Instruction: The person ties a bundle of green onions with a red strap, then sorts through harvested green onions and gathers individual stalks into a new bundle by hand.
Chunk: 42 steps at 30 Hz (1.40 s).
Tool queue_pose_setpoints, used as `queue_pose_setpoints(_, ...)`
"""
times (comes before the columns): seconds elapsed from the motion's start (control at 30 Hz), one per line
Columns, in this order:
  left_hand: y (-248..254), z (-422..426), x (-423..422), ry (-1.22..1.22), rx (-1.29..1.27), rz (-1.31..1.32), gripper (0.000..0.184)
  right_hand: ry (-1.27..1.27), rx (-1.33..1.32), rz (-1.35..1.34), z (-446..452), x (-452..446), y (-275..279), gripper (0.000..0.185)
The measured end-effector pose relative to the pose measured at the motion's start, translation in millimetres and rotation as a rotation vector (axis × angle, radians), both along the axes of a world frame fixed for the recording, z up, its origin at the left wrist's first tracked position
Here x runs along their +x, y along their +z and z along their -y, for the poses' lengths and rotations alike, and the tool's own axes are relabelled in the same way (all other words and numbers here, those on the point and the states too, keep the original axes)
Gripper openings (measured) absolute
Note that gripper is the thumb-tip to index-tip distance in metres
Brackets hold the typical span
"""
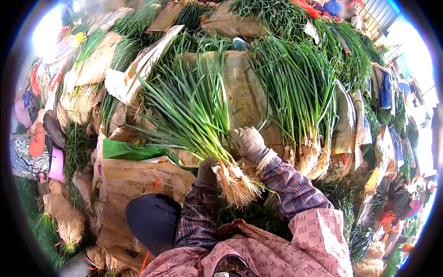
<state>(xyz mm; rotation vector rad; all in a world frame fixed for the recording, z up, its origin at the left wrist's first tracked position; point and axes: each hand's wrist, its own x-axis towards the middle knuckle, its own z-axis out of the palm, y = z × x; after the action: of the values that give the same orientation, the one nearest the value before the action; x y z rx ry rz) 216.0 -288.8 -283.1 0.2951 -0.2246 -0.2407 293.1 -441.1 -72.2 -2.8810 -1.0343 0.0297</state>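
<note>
A bundle of long green stalks with pale, stringy roots fans out up and to the left, its roots hanging toward my lap. My left hand, in a grey glove, is wrapped round the bundle just above the roots. My right hand, also gloved, is at the bundle's right side with its fingers curled; their tips are hidden, so what they hold cannot be made out. Behind the hands lies a brown sack. To its right rests a second pile of stalks, roots toward me.
A brown paper sack and green sheet lie at the left. Another person sits at the far left, near a root bundle. More stalks and sacks are heaped at the back and right.
</note>
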Motion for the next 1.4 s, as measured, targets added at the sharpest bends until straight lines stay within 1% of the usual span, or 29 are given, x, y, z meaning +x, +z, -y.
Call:
queue_pose_setpoints(0.03, 24.7, -2.3, -4.4, 0.043, 0.16, 0.06, 0.026, -0.042, 0.026, -0.037, 1.6, 3.0, -1.8, 0.025)
queue_pose_setpoints(0.07, 79.1, -5.0, -11.6, 0.087, 0.321, 0.119, 0.026, -0.083, 0.052, -0.073, 5.5, 8.3, -3.4, 0.024)
queue_pose_setpoints(0.13, 102.0, 2.1, -23.6, 0.294, 0.618, -0.16, 0.023, -0.191, 0.224, -0.115, 7.1, 4.2, -2.3, 0.019)
queue_pose_setpoints(0.17, 79.4, -0.6, -19.5, 0.258, 0.643, -0.124, 0.02, -0.303, 0.848, -0.182, 0.5, -2.6, -25.7, 0.019)
queue_pose_setpoints(0.2, 58.2, -3.1, -15.3, 0.223, 0.668, -0.087, 0.018, -0.382, 1.034, -0.258, -2.9, -1.0, -44.9, 0.021)
queue_pose_setpoints(0.23, 60.9, -3.4, -15.4, 0.224, 0.625, -0.03, 0.019, -0.461, 1.22, -0.336, -5.7, -0.4, -52.1, 0.022)
queue_pose_setpoints(0.27, 72.3, -3.6, -15.2, 0.223, 0.58, 0.027, 0.02, -0.559, 1.239, -0.575, -5.8, -4.8, -29.2, 0.022)
queue_pose_setpoints(0.3, 83.7, -3.8, -17.3, 0.307, 0.583, 0.112, 0.022, -0.685, 1.539, -0.848, -2.6, 6.3, -60.7, 0.02)
queue_pose_setpoints(0.33, 95.0, -4.1, -16.6, 0.389, 0.586, 0.195, 0.025, -0.822, 1.817, -0.977, -0.3, 10.6, -53.2, 0.018)
queue_pose_setpoints(0.37, 88.1, -6.9, -12.4, 0.176, 0.349, 0.197, 0.027, -0.962, 2.095, -1.102, 2.6, 16.8, -45.7, 0.016)
queue_pose_setpoints(0.4, 82.6, -9.8, -8.2, -0.039, 0.134, 0.157, 0.029, -1.065, 2.075, -1.053, -4.2, 20.1, -42.0, 0.017)
queue_pose_setpoints(0.43, 82.7, -16.7, -17.8, 0.03, 0.167, 0.03, 0.03, -0.413, 2.115, -1.47, 5.3, 20.0, -45.7, 0.016)
queue_pose_setpoints(0.5, 47.9, -3.0, 21.9, -0.156, -0.05, 0.498, 0.028, -0.084, 2.178, -1.6, -4.4, 15.8, -39.8, 0.025)
queue_pose_setpoints(0.57, 56.7, -5.9, 24.9, -0.182, -0.132, 0.588, 0.029, 0.081, 2.043, -1.68, -7.9, 12.3, -35.1, 0.028)
queue_pose_setpoints(0.7, 53.8, -15.4, -16.6, 0.06, 0.062, 0.139, 0.03, 0.262, 1.962, -1.812, -15.2, 15.5, -48.8, 0.045)
queue_pose_setpoints(0.73, 49.1, -15.6, -20.0, 0.093, 0.114, 0.089, 0.031, 0.03, 1.81, -1.494, -19.7, 18.5, -46.2, 0.051)
queue_pose_setpoints(0.8, 39.9, -17.5, -20.5, 0.113, 0.181, 0.039, 0.032, 0.086, 1.928, -1.636, -23.9, 12.2, -24.7, 0.052)
queue_pose_setpoints(0.87, 36.7, -20.5, -20.4, 0.113, 0.206, 0.027, 0.034, 0.187, 1.934, -1.763, -24.2, 20.1, -31.9, 0.048)
queue_pose_setpoints(0.93, 34.6, -24.9, -22.1, 0.097, 0.222, 0.019, 0.036, -0.053, 1.704, -1.435, -16.7, 20.8, -34.8, 0.044)
queue_pose_setpoints(1.03, 28.4, -26.1, -27.8, 0.057, 0.235, 0.014, 0.039, -0.257, 1.509, -1.091, -6.9, 7.2, -32.6, 0.04)
queue_pose_setpoints(1.1, 17.9, -25.8, -27.6, 0.007, 0.235, 0.012, 0.042, -0.164, 1.52, -1.188, -0.6, -0.9, -24.7, 0.034)
queue_pose_setpoints(1.17, -15.9, -23.1, -33.1, -0.114, 0.196, 0.004, 0.044, 0.122, 1.605, -1.569, 1.1, -16.8, -11.3, 0.029)
queue_pose_setpoints(1.2, -21.8, -22.0, -37.1, -0.137, 0.2, 0.01, 0.046, 0.193, 1.572, -1.639, 4.0, -23.1, -6.6, 0.027)
queue_pose_setpoints(1.23, 0.8, -22.9, -33.2, -0.094, 0.273, 0.03, 0.043, -0.01, 1.396, -1.407, 10.4, -22.9, -3.1, 0.028)
queue_pose_setpoints(1.27, 27.5, -21.9, -35.8, -0.059, 0.345, 0.042, 0.04, -0.061, 1.375, -1.104, 11.4, -33.3, 0.3, 0.027)
queue_pose_setpoints(1.3, 54.7, -19.9, -40.1, -0.024, 0.416, 0.055, 0.037, -0.104, 1.166, -0.751, 17.8, -42.8, -3.5, 0.026)
queue_pose_setpoints(1.33, 77.6, -17.0, -43.5, 0.01, 0.488, 0.068, 0.034, -0.197, 0.928, -0.416, 24.4, -52.2, -7.7, 0.027)
queue_pose_setpoints(1.37, 85.5, -12.2, -39.4, -0.009, 0.45, 0.092, 0.035, -0.229, 0.519, 0.143, 36.5, -55.3, -2.5, 0.028)
queue_pose_setpoints(1.4, 87.7, -5.1, -31.5, -0.117, 0.227, 0.148, 0.036, -0.525, 0.573, 0.137, 46.2, -55.3, 2.8, 0.031)
